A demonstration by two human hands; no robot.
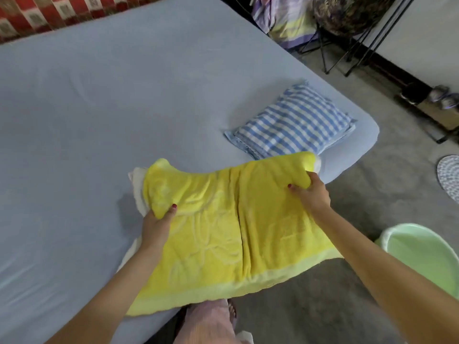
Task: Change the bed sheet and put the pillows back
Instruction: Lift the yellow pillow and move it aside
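Both hands grasp a plush yellow pillow (223, 232), fuzzy with a paler border: the left hand (159, 222) pinches its far left corner, the right hand (310, 192) bunches its far right corner. It sags over the bed's near edge. Just beyond lies a blue-and-white checked pillow (293, 122) on the smooth pale-blue sheet (99, 108).
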